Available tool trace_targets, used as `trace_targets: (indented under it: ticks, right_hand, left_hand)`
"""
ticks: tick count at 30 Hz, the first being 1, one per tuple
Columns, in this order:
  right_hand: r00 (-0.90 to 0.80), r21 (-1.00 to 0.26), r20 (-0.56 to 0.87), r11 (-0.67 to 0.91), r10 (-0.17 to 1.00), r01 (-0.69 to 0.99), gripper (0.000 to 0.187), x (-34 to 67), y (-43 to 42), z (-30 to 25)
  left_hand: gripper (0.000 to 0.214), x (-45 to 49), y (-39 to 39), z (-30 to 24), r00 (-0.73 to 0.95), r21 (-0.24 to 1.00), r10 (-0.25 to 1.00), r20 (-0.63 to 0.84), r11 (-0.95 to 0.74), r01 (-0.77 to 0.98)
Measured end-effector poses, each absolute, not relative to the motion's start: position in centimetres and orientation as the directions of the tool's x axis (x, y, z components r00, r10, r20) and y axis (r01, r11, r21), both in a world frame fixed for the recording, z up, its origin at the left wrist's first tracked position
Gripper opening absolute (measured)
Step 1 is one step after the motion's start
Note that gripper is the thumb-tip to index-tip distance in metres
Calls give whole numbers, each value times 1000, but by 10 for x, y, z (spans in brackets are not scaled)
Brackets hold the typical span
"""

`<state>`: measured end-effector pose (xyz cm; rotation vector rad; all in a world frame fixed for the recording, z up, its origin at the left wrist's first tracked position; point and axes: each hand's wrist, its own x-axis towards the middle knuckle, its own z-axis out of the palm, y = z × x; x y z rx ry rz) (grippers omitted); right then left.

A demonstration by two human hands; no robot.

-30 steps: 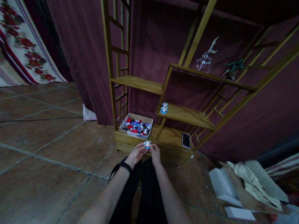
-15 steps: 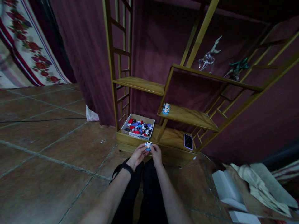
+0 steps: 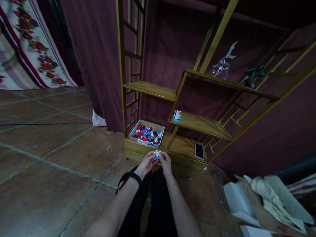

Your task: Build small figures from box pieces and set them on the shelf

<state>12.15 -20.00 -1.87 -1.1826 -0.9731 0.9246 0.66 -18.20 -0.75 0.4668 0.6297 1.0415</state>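
Note:
Between my two hands is a small figurine (image 3: 157, 154) with a blue round base and a pale body. My left hand (image 3: 146, 164) pinches it from the left, and the fingers of my right hand (image 3: 166, 162) grip its other side. Just beyond them, an open cardboard box (image 3: 160, 142) holds several figurines in red, purple, white and black. Similar figurines with blue bases (image 3: 176, 116) stand at the left end of the middle shelf (image 3: 199, 123). Fine details of the held figurine are too small to make out.
A phone (image 3: 199, 150) lies on the low wooden cabinet top, right of the box. Higher up stand a clear glass animal figure (image 3: 222, 64) and a dark green ornament (image 3: 252, 75). White boxes (image 3: 240, 200) and cloth (image 3: 271, 197) lie on the floor at right.
The view has shifted slightly, so the shelf appears a little farther right. Both hands keep the figurine in nearly the same place.

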Motion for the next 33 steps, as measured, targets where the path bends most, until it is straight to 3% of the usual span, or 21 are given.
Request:
trace_targets:
  ticks: [10,23,33]
  right_hand:
    - [262,-983,77,117,962,-141,22,123,-202,-17]
    - [304,-989,76,109,950,-96,20,118,-199,-19]
    - [312,-986,76,118,947,-116,24,115,-196,-23]
  left_hand:
    - [21,3,-182,-4,346,635,902,-256,427,-644]
    - [15,4,-183,-8,379,567,888,-261,459,-684]
    - [14,4,-180,-12,336,590,909,-246,416,-692]
